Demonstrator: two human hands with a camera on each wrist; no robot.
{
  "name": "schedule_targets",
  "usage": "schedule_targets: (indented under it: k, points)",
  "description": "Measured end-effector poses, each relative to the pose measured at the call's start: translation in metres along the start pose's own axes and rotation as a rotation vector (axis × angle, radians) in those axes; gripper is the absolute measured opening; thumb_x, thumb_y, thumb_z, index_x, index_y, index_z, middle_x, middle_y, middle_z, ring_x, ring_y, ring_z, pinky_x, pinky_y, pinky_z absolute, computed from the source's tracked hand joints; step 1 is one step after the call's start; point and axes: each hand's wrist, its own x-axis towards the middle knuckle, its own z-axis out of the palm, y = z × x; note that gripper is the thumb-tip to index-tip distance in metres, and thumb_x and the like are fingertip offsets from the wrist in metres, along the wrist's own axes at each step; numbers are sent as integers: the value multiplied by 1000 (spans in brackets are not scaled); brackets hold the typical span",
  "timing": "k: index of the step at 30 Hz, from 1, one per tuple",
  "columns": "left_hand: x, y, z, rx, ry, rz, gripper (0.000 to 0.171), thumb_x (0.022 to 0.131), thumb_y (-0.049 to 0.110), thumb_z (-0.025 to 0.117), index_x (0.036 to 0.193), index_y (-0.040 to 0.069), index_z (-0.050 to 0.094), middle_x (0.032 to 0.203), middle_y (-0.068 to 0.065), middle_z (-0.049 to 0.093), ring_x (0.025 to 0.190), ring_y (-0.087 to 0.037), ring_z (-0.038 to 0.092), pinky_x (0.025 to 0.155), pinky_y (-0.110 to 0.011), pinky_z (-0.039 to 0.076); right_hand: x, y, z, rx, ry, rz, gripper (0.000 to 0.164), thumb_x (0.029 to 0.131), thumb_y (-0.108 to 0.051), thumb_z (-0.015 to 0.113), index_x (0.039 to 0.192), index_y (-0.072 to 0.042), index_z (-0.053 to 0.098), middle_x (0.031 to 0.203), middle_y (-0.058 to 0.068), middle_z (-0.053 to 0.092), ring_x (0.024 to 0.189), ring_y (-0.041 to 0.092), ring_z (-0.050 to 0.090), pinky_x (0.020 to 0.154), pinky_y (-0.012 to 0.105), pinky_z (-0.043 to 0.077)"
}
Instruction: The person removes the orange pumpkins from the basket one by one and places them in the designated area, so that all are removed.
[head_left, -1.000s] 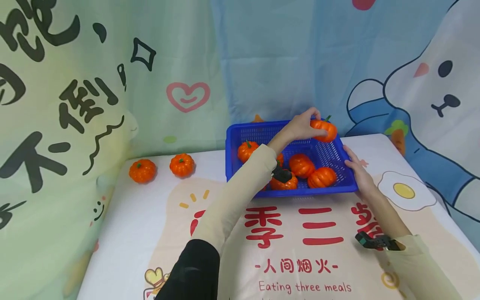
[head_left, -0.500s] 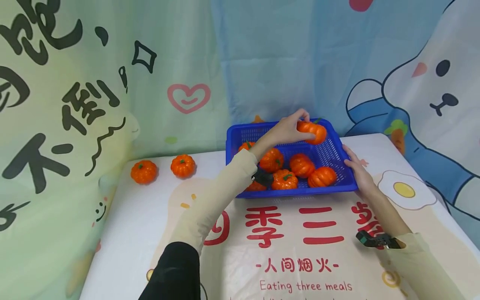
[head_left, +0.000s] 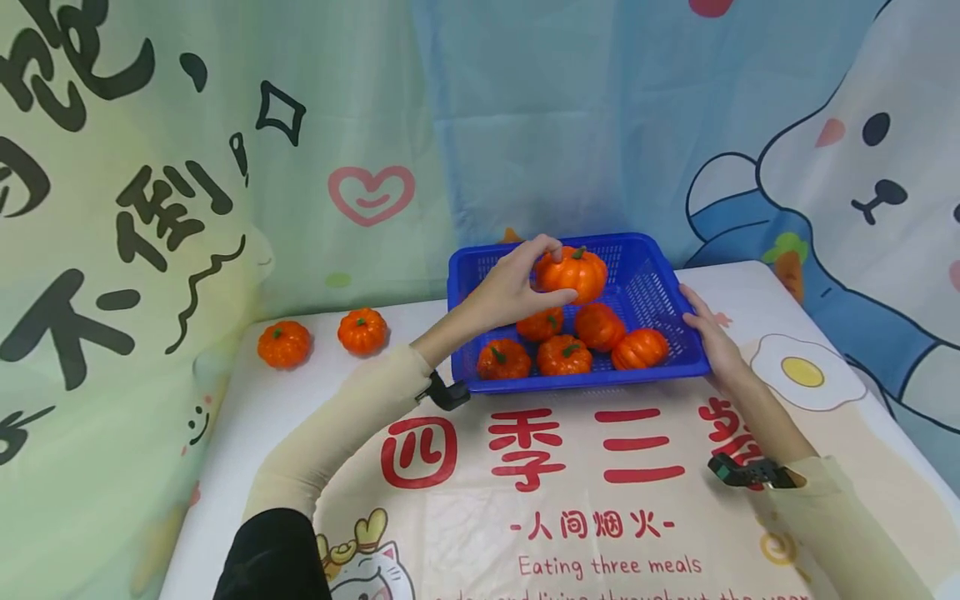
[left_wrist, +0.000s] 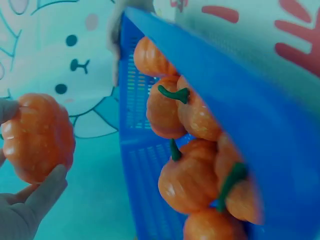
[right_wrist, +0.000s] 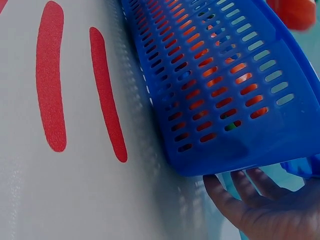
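My left hand (head_left: 513,287) pinches a small orange pumpkin (head_left: 576,273) between thumb and fingers, above the back part of a blue plastic basket (head_left: 660,287). In the left wrist view, this pumpkin (left_wrist: 37,137) shows apart from the basket wall, held at its sides. Several orange pumpkins (head_left: 597,327) with green stems lie in the basket, mostly along its front. At the basket's right end, my right hand (head_left: 716,346) touches the outside with extended fingers. The right wrist view shows the fingertips of that hand (right_wrist: 265,210) against the slotted basket (right_wrist: 210,165).
Two more orange pumpkins, one farther left (head_left: 285,344) and one nearer the basket (head_left: 363,332), stand on the printed tablecloth (head_left: 585,450). A printed curtain (head_left: 525,125) hangs right behind the table's back edge.
My left hand has carried the pumpkin leftward and slightly down, from the basket's back right corner to over its middle. The right hand stays at the basket's right end.
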Motion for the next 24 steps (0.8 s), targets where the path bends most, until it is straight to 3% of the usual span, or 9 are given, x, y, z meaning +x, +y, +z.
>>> schedule_targets:
  k: [6,13,20,24]
  points:
    - [-43,-13,-20,-126,67,-78,43,86,30,74,113,15,44,115,-3,51,104,-20,60,79,-26,57,2,-1,0,0,4,1,53,103,-49,21,148,-54,-6,164,7,-12,145,50,9,108,63,25]
    - [-90,-30,-37,-257,189,-178,48,87,25,73,121,14,41,131,-6,48,119,-27,57,96,-38,54,2,-2,-2,-28,15,11,53,102,-51,21,147,-55,-6,165,8,-11,145,51,10,106,59,27]
    - [-134,-46,-47,-318,296,-288,54,85,22,75,125,11,40,133,-7,47,125,-27,53,96,-36,54,2,1,2,-18,12,15,53,102,-50,20,148,-54,-6,164,10,-12,145,51,10,107,61,27]
    - [-158,-57,-51,-326,349,-344,58,86,23,74,129,11,38,135,-7,47,123,-29,53,97,-39,54,1,2,1,-28,12,19,52,102,-51,20,147,-56,-6,164,9,-11,145,51,12,105,50,33]
